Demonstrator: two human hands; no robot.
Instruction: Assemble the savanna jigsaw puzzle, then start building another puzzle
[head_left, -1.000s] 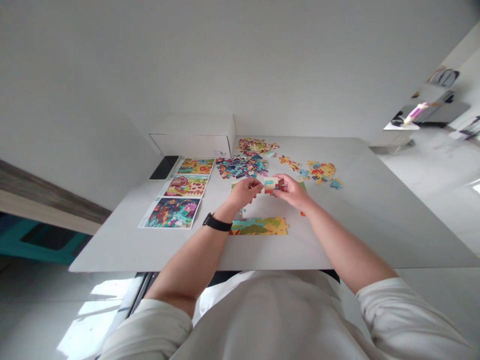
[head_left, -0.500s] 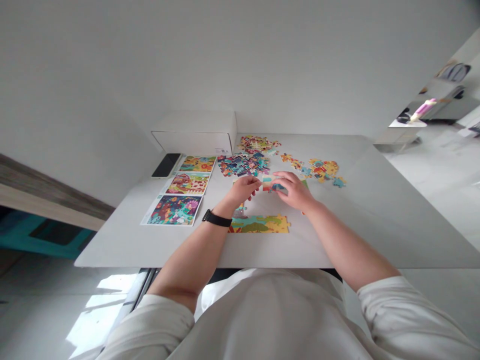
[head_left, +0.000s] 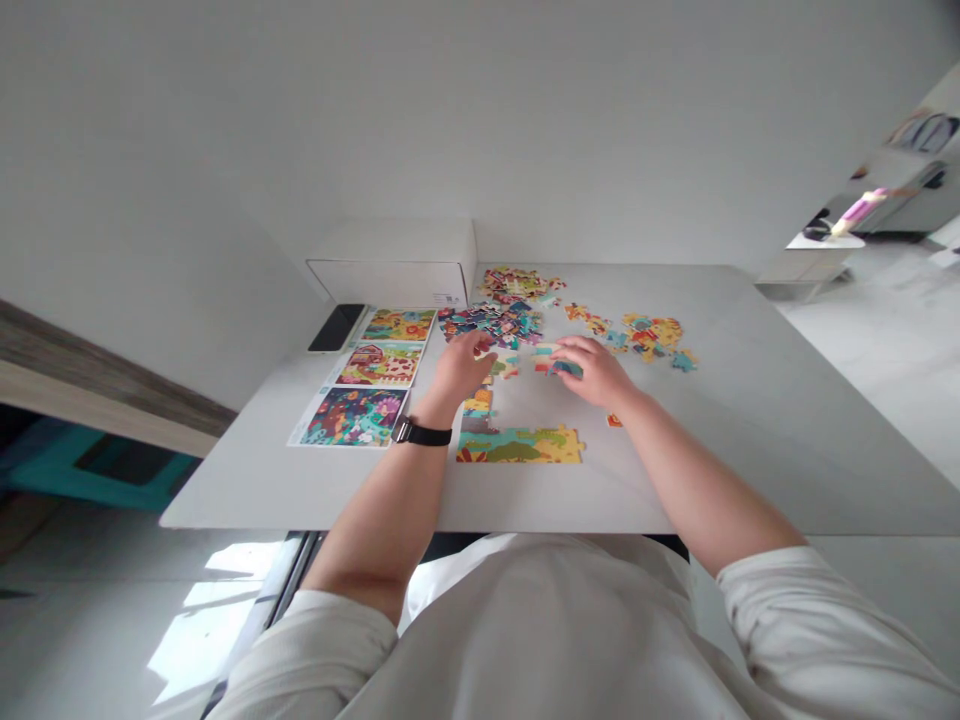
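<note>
My left hand [head_left: 463, 366] is over the upper left corner of a partly joined jigsaw puzzle, its fingers loosely bent and its thumb apart from them. Beside its fingertips lies a green and cream puzzle section [head_left: 507, 366]. My right hand [head_left: 596, 372] has its thumb and fingers around a small section of joined puzzle pieces [head_left: 546, 360], partly covered by the fingers. A gap separates the two sections. Closer to me is the joined bottom strip [head_left: 517, 447], with an orange-and-grey side section [head_left: 478, 404] rising from its left end.
Dark blue loose pieces [head_left: 499, 324] are heaped behind the hands, with a reddish heap [head_left: 517, 283] beyond. Yellow pieces [head_left: 652, 335] lie to the right; one orange piece [head_left: 615, 421] lies near my right wrist. Picture sheets [head_left: 354, 416], a phone [head_left: 337, 328] and a white box [head_left: 390, 283] are at left.
My left hand has moved slightly left and away from the right hand, its pinch loosened. My right hand stays at the small section. More of the left side of the puzzle shows.
</note>
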